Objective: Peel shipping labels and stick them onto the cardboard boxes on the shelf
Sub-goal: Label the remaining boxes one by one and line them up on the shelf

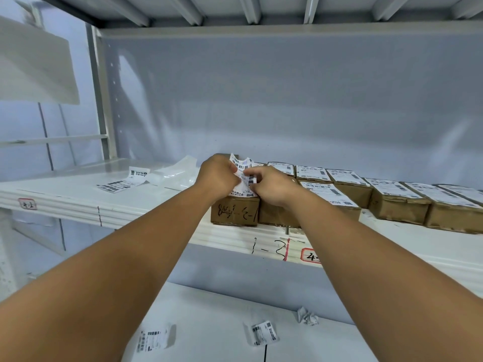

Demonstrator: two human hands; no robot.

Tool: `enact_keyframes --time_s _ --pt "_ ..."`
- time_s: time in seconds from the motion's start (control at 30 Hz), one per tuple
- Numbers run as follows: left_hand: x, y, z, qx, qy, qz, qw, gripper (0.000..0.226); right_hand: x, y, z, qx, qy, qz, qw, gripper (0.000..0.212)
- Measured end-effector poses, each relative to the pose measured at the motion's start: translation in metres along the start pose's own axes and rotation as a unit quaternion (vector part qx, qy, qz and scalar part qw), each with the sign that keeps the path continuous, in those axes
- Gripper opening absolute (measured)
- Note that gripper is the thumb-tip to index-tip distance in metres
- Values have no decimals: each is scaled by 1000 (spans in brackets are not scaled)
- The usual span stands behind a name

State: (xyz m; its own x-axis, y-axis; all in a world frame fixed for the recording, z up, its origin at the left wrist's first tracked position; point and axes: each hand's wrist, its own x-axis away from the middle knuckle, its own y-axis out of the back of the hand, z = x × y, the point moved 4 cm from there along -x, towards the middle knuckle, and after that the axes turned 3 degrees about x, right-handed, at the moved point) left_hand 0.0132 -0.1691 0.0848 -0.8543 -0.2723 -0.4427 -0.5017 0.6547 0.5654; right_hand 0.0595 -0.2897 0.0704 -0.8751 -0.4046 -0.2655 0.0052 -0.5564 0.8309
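Note:
Both my hands meet over the leftmost cardboard box [234, 212] on the white shelf [65, 197]. My left hand [217, 176] and my right hand [271, 186] each pinch a shipping label [244, 176] that stands crumpled and partly curled above the box top. Black handwriting marks the box's front face. To the right runs a row of several cardboard boxes [400, 202], each with a label on top.
A strip of printed labels [122, 181] and empty backing paper [177, 173] lie on the shelf to the left. On the lower shelf lie two loose labels [154, 338] [264, 333] and a crumpled paper ball [307, 316]. A grey back panel closes the shelf behind.

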Motion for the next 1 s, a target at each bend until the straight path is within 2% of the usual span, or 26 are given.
enact_keyframes --time_s 0.13,0.2,0.33,0.47,0.57,0.67,0.77,0.87,1.0 --pt "-6 2 -11 -81 -38 15 996 22 -3 -2 0 14 -2 4 1000 48" --pt "-12 2 -11 -108 -44 23 993 9 -3 -1 1 42 2 2 999 50" --pt "-21 4 -13 -139 -53 38 988 15 1 0 5 108 3 8 994 61" --pt "-21 4 -22 -154 -94 10 983 12 5 -1 13 171 14 0 985 77" --pt "-16 4 -23 -158 -149 -24 976 27 5 -1 15 176 15 -3 984 88" --pt "-14 19 -14 -73 -117 -98 986 31 4 -1 13 163 25 -4 986 95" --pt "-17 41 -6 98 -72 -151 981 33 4 0 10 140 34 -19 989 94" --pt "-13 42 0 230 -21 -67 971 39 6 1 7 122 28 -9 992 93" --pt "-5 23 6 290 47 64 954 44 4 0 3 85 12 13 996 97"
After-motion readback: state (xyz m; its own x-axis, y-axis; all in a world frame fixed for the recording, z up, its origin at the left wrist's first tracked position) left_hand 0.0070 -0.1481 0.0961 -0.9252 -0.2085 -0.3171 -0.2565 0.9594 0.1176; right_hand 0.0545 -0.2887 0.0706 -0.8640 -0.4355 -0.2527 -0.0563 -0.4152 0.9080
